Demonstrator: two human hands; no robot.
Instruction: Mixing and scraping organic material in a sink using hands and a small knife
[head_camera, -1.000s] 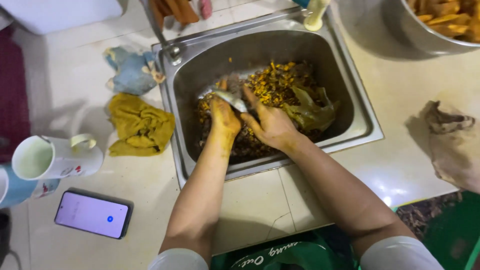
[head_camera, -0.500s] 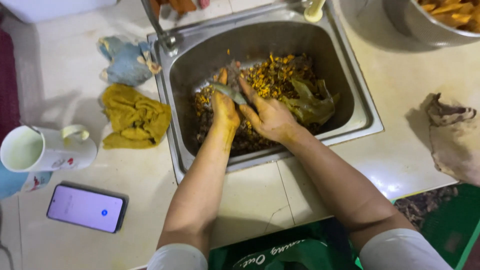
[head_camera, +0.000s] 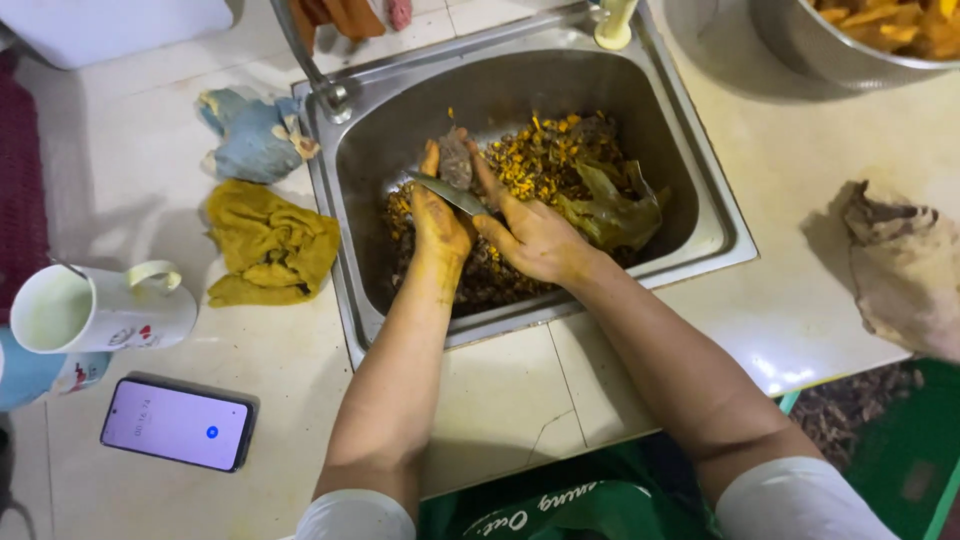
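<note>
Over the steel sink (head_camera: 700, 215), the left hand (head_camera: 438, 215) grips a brownish root (head_camera: 456, 160) while the right hand (head_camera: 535, 238) closes around a knife (head_camera: 447, 192) laid against it. Orange-yellow peelings (head_camera: 545, 160) and a limp leaf (head_camera: 610, 205) fill the basin below. Left on the pale tiled counter (head_camera: 500, 400) lie a yellow rag (head_camera: 268, 243), a blue cloth (head_camera: 245, 135), a white mug (head_camera: 100, 310) and a phone (head_camera: 177, 424); bare counter stays open toward the near edge.

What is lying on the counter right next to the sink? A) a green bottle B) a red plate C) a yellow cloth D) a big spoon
C. A crumpled yellow cloth lies on the counter just beside the steel sink, where the left hand and right hand work with a knife on a brownish root.
</note>
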